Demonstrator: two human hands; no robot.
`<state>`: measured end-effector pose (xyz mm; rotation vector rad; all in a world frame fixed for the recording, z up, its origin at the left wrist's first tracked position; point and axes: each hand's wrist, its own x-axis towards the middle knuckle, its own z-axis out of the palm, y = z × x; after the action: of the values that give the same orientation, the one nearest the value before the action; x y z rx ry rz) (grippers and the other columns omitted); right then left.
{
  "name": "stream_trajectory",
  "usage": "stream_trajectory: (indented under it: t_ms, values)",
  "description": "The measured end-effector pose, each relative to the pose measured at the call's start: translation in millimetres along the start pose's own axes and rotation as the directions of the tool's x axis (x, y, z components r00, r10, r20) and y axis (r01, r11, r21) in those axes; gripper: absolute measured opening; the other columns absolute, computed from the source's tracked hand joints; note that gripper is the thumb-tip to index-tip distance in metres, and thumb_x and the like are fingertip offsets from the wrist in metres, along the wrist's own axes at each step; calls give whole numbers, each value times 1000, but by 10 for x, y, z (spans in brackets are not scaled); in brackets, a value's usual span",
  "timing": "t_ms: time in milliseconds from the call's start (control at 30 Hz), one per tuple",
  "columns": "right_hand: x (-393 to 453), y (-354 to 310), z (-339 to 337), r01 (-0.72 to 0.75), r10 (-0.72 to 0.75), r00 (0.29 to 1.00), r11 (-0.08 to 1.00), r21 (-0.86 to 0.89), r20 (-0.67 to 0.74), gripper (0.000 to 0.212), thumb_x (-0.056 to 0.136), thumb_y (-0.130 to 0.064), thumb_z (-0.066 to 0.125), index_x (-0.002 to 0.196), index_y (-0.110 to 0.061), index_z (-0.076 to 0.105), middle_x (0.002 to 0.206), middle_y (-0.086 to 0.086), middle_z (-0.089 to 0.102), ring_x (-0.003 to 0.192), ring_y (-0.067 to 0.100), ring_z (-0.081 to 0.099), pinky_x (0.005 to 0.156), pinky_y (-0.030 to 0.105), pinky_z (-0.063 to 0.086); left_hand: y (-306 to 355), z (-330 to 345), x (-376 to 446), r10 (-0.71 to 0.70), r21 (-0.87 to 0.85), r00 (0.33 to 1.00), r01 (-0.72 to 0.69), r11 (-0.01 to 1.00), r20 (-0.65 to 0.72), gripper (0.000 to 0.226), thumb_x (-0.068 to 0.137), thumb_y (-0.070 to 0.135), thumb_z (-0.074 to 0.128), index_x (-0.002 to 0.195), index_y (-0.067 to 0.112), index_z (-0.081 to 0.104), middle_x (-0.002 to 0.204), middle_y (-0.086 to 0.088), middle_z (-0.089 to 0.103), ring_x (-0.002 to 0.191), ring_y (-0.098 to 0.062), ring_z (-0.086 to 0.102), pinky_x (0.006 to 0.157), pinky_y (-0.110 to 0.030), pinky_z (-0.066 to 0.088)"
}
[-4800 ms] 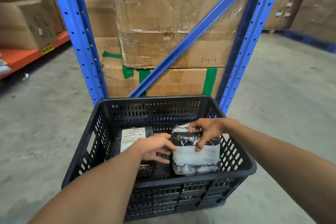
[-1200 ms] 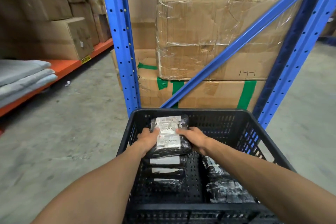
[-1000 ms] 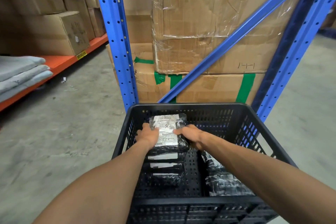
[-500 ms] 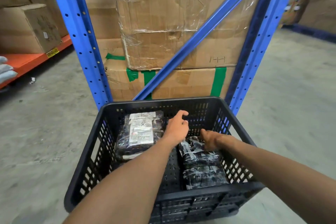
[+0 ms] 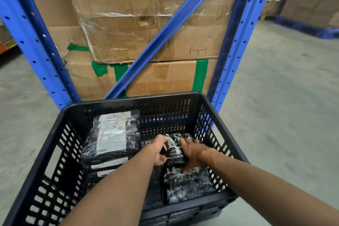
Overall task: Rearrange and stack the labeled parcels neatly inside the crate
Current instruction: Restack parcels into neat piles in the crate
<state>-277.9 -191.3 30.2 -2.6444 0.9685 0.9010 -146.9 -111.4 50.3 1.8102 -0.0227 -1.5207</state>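
A black slotted plastic crate point(image 5: 60, 145) stands on the concrete floor. On its left side lies a stack of black-wrapped parcels; the top parcel point(image 5: 113, 134) shows a white label. On the right side, my left hand point(image 5: 158, 150) and my right hand point(image 5: 191, 151) both grip a black-wrapped parcel point(image 5: 173, 149), one on each side of it. Another black-wrapped parcel point(image 5: 187, 185) lies flat just nearer to me, partly under my right hand.
Blue rack uprights point(image 5: 34, 42) and a diagonal brace point(image 5: 165, 29) rise right behind the crate. Taped cardboard boxes point(image 5: 128, 14) are stacked behind them. Grey concrete floor point(image 5: 284, 97) spreads to the right and left.
Both hands left the labelled parcel on the left stack and moved to the crate's right side. They have closed on the far right parcel.
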Motion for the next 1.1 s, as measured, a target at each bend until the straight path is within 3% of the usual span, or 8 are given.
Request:
stream_trajectory:
  t_ms: [133,233,300,467,600,700,833,1100]
  values:
    - [-83,57,-121,-11,180,949,841,542,-259,85,69,-34,86,133,-11,35,128,15,63,116,34,63,97,38,52,257,-95,-102,116,-162,991,-105,981,59,42,96,42,40,95,4,58,85,-11,62,60,-16,48,59,-26,42]
    - [-173,81,-209,72,293,924,496,865,-245,60,73,-28,78,126,-15,52,116,9,70,107,28,68,97,40,56,420,-149,-188,203,-141,970,-184,973,131,58,99,50,33,125,9,62,119,-8,66,104,-23,60,94,-40,46]
    - [-237,90,-275,113,303,936,227,967,-181,58,66,-30,75,121,-16,61,106,7,77,98,26,74,93,43,60,447,-116,-245,255,6,965,-256,967,61,61,99,54,29,142,17,51,143,-8,53,131,-27,49,105,-45,40]
    - [-500,239,-452,176,183,969,-48,983,-165,51,62,-31,72,110,-14,71,93,7,82,81,22,80,67,34,62,385,-92,-259,291,56,956,-289,956,-45,72,97,61,19,158,25,15,163,-8,26,147,-31,29,120,-49,25]
    - [-595,336,-511,202,164,970,-137,970,-179,60,62,-34,72,117,-11,71,111,13,79,102,30,76,88,43,61,422,-223,-369,318,71,943,-326,943,102,84,86,72,38,157,37,8,166,0,18,149,-31,25,117,-52,26]
    - [-540,294,-559,175,201,969,-162,971,-142,43,80,-31,68,118,-10,71,112,14,78,104,32,75,90,45,61,437,-265,-354,373,87,917,-387,918,143,100,75,42,72,157,31,14,163,-5,26,146,-32,33,118,-53,29]
    - [-345,206,-512,121,333,940,-124,985,-73,33,94,-11,59,124,-1,64,120,20,73,96,32,72,88,45,59,355,-183,-333,422,186,904,-426,885,62,95,84,-3,58,159,28,7,163,-9,25,146,-34,28,119,-47,29]
    - [274,147,-215,-84,420,905,6,996,74,34,95,-5,60,129,-2,58,123,21,70,94,29,69,97,49,56,172,-29,166,321,341,947,-292,894,-30,80,96,2,41,159,12,-8,165,-14,14,151,-32,20,122,-40,21]
